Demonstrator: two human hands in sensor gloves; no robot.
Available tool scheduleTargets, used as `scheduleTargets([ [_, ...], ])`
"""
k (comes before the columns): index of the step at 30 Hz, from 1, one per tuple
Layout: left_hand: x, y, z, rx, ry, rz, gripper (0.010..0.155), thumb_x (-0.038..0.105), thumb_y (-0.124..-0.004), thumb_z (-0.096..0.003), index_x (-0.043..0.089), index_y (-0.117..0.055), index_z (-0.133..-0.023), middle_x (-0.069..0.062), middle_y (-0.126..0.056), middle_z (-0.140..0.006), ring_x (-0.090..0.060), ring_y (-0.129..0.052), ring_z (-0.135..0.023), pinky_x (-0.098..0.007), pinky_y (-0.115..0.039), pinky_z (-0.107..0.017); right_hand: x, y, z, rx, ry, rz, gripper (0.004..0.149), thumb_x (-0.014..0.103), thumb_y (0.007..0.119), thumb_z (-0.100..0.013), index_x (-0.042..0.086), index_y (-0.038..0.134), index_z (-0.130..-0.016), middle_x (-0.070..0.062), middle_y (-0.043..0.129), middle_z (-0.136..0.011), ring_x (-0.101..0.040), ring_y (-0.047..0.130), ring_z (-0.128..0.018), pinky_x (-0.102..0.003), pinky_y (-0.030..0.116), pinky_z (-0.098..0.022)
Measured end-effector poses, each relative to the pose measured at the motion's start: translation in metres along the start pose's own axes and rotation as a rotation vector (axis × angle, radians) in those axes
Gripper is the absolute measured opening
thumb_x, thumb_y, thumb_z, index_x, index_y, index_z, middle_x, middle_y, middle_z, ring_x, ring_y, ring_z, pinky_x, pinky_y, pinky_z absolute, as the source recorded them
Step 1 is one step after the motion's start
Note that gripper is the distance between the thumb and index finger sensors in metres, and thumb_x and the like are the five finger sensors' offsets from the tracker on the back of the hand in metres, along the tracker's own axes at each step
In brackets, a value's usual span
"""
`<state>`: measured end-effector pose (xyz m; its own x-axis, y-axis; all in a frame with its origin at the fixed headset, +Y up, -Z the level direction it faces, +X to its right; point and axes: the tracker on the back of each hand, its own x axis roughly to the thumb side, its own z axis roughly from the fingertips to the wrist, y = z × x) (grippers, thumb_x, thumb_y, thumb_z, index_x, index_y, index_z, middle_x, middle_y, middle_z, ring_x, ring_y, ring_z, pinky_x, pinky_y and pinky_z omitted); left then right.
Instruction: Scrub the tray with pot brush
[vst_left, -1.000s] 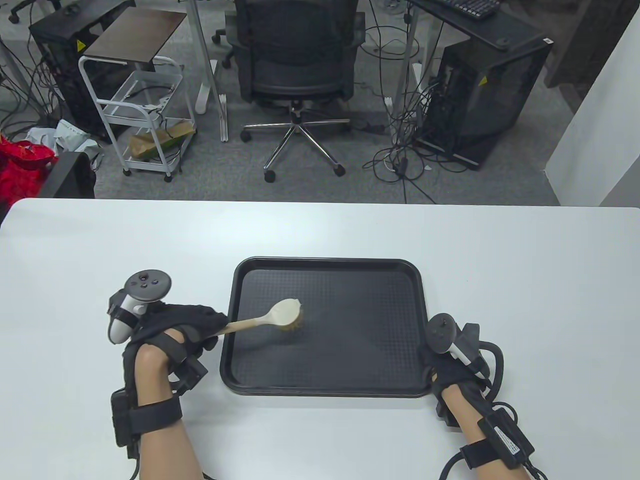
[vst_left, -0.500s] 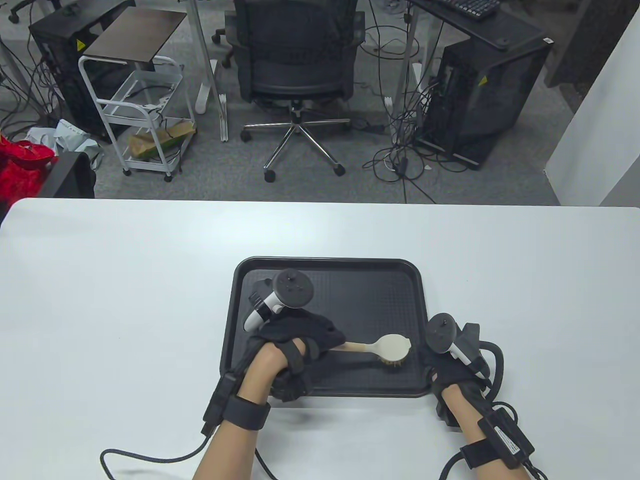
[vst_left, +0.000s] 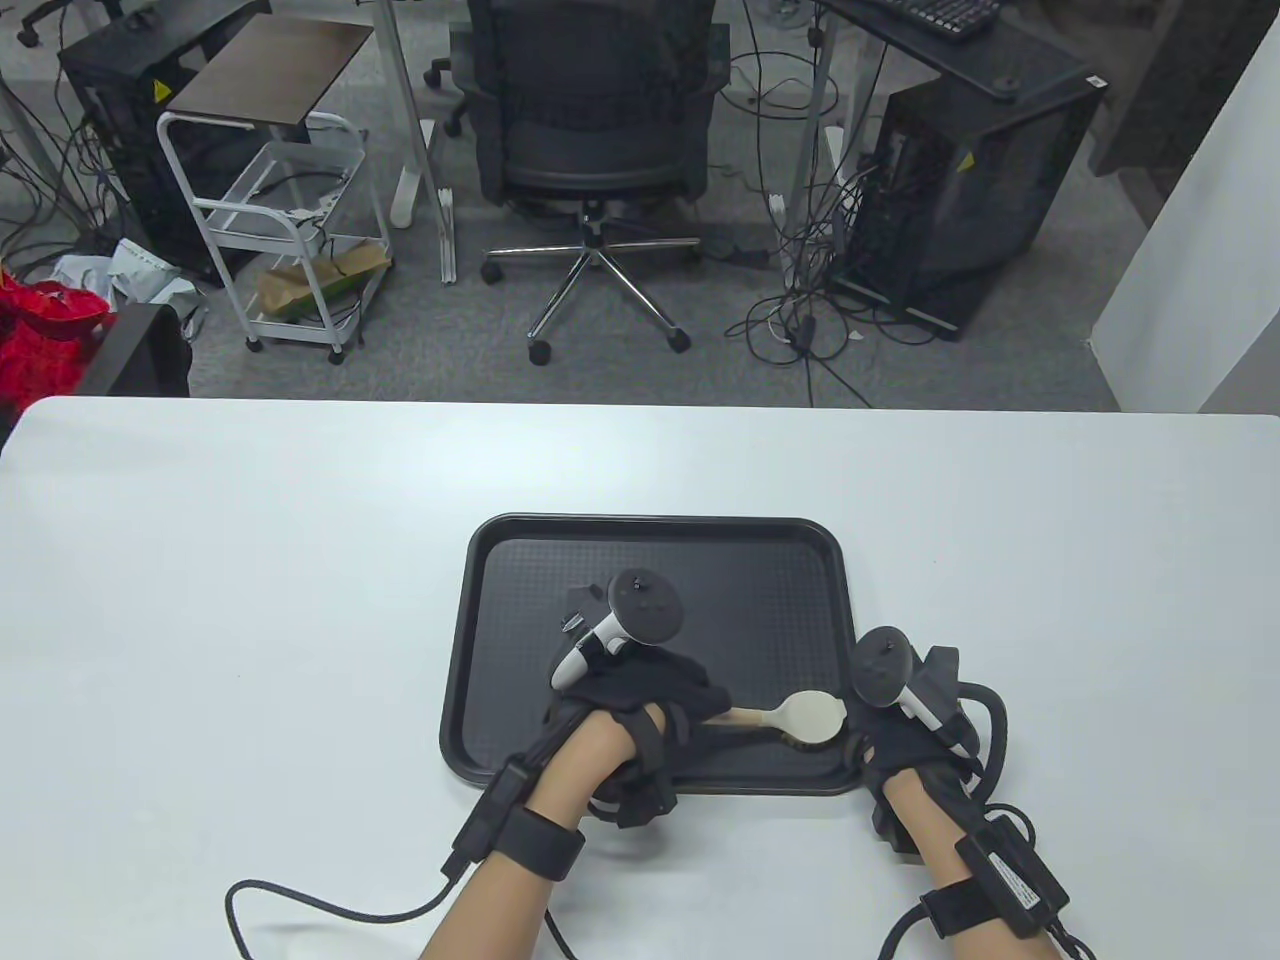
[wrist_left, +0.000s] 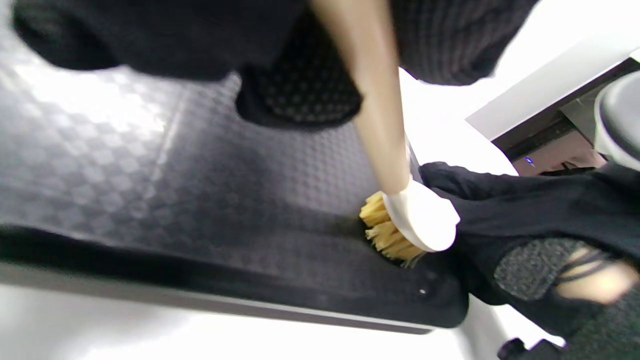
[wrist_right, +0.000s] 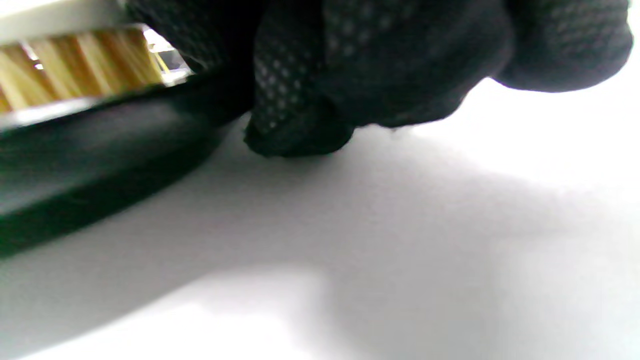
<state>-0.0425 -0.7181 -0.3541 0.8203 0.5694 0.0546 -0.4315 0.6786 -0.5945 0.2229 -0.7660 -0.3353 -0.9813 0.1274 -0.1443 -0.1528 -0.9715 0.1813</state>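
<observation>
Table view: white table (vst_left: 250, 600) bears black tray (vst_left: 660, 530); office chair (vst_left: 595, 120) behind

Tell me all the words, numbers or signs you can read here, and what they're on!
No words or numbers can be read anywhere.
Yellow warning triangle sticker on the right computer case: a sign, no words.
Another yellow triangle sticker on the left computer case.
White label on the right wrist box: print too small to read.
</observation>
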Motion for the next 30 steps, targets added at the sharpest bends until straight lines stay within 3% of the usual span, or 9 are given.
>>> scheduleTargets([
  [3,0.001,0.001,0.002,0.028,0.023,-0.029,0.054,0.051,-0.083,-0.0398,0.012,-0.088,-0.078,-0.004,-0.102,-0.053,-0.018,-0.099,-0.012,-0.047,-0.086,-0.037,0.000,0.000,0.000,-0.001,0.000,0.001,0.058,0.037,0.077,-0.047,0.008,0.063,-0.095,-0.005,0.100,-0.039,-0.026,0.096,-0.018,-0.047,0.083,-0.029],
  [10,-0.009,0.012,0.009,-0.017,0.083,-0.046,0.055,0.051,-0.084,-0.0395,0.012,-0.088,-0.078,-0.005,-0.101,-0.055,-0.020,-0.099,-0.013,-0.048,-0.085,-0.039,0.000,0.000,0.000,-0.001,0.000,0.002,0.058,0.038,0.077,-0.047,0.008,0.063,-0.095,-0.005,0.100,-0.039,-0.026,0.096,-0.018,-0.047,0.083,-0.029],
  [24,-0.071,0.052,0.027,-0.142,0.203,0.008,0.056,0.050,-0.085,-0.0397,0.012,-0.087,-0.080,-0.006,-0.100,-0.058,-0.022,-0.100,-0.018,-0.050,-0.083,-0.042,0.000,0.000,0.000,0.000,0.000,0.000,0.058,0.037,0.077,-0.047,0.008,0.063,-0.095,-0.005,0.100,-0.039,-0.026,0.096,-0.018,-0.047,0.083,-0.029],
  [30,-0.101,0.073,0.044,-0.097,0.266,0.049,0.055,0.049,-0.087,-0.0386,0.011,-0.089,-0.078,-0.007,-0.101,-0.057,-0.023,-0.100,-0.017,-0.051,-0.083,-0.041,0.000,0.000,0.000,0.001,-0.001,-0.001,0.058,0.037,0.077,-0.047,0.008,0.063,-0.095,-0.005,0.100,-0.039,-0.026,0.096,-0.018,-0.047,0.083,-0.029],
])
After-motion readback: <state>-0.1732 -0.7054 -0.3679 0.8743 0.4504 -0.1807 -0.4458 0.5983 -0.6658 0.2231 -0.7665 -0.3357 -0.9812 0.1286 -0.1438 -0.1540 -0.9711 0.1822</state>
